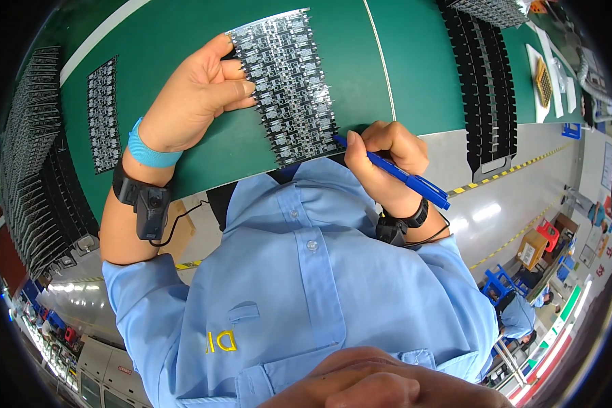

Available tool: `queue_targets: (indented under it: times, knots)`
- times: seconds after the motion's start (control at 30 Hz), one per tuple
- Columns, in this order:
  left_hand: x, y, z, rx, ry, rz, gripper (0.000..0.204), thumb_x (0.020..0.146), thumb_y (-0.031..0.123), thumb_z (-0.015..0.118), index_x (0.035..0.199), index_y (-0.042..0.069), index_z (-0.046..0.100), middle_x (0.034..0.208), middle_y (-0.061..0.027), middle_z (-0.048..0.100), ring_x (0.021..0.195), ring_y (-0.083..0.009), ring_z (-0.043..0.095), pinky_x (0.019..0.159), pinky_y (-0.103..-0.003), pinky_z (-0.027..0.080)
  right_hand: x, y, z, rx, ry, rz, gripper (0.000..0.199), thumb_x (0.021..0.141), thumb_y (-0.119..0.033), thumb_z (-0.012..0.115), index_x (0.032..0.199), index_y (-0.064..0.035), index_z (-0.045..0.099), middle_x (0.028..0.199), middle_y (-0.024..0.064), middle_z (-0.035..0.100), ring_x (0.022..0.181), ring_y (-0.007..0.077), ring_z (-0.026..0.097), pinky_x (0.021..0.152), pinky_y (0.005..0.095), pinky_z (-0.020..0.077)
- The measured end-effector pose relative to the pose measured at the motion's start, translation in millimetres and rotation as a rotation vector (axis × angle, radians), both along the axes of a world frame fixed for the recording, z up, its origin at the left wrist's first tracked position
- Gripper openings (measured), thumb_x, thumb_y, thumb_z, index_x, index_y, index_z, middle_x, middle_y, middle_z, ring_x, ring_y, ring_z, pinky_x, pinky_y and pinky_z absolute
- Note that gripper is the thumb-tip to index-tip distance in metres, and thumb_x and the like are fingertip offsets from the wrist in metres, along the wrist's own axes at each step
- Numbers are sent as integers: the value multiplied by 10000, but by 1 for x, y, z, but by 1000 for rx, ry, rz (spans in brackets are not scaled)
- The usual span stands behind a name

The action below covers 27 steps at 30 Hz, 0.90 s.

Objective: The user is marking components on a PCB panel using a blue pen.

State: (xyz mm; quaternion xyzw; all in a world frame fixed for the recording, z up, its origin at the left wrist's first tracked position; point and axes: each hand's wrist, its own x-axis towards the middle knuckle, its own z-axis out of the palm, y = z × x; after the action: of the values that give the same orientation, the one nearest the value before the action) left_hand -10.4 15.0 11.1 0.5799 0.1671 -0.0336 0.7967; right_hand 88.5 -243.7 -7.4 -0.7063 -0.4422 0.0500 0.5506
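Observation:
A black and silver circuit board panel (pixel 289 88), patterned with many small repeated units, is held tilted above the green table mat (pixel 360 75). My left hand (pixel 200 92) grips its left edge, thumb on the front face and some fingers behind. In my right hand (pixel 391 153) is a blue marker pen (pixel 404 177). Its tip end is at the panel's lower right edge; whether it touches I cannot tell. A blue wristband (pixel 149 146) circles my left wrist.
Flat on the mat at left lies another circuit board panel (pixel 103 115). A black slotted rack (pixel 61 183) with many panels stands at the far left. A second black rack (pixel 486 88) is at right, near white trays (pixel 540 81). Other people appear at lower right.

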Motion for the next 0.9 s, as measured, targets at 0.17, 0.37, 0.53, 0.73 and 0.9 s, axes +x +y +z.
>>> queue_targets:
  times: [0.17, 0.37, 0.53, 0.73, 0.9]
  knots:
    - [0, 1, -2, 15, -6, -16, 427, 904, -36, 538, 1314, 10, 425, 765, 66, 477, 723, -5, 511, 772, -196, 512, 0, 0, -1, -5, -21, -2, 291, 812, 67, 721, 718, -44, 469, 584, 53, 569, 489, 92, 503, 461, 234, 363]
    - [0, -4, 6, 29, 4, -3, 473, 911, -22, 538, 1365, 11, 412, 783, 65, 513, 738, -2, 523, 790, -202, 516, 0, 1, -1, -5, -27, -4, 291, 810, 68, 719, 716, -44, 468, 580, 54, 565, 485, 97, 501, 457, 235, 359]
    - [0, -2, 3, 23, 3, -6, 495, 912, -17, 539, 1389, 17, 409, 790, 64, 526, 745, -2, 529, 802, -206, 519, 0, 0, 2, 24, 26, -18, 290, 814, 75, 711, 718, -44, 464, 584, 49, 560, 489, 89, 487, 463, 237, 359]
    - [0, -1, 3, 30, -4, -13, 491, 910, -18, 541, 1384, 21, 416, 784, 67, 518, 736, -1, 524, 801, -207, 521, 2, 6, 12, 10, 44, -27, 297, 823, 90, 694, 722, -45, 449, 590, 39, 549, 499, 79, 471, 475, 241, 366]
    - [1, -5, 7, 18, 36, 16, 461, 905, -31, 532, 1349, 21, 422, 776, 62, 506, 717, -6, 513, 783, -201, 516, 4, 13, 9, 9, 93, -14, 300, 825, 98, 689, 724, -45, 444, 587, 36, 541, 499, 79, 469, 475, 242, 366]
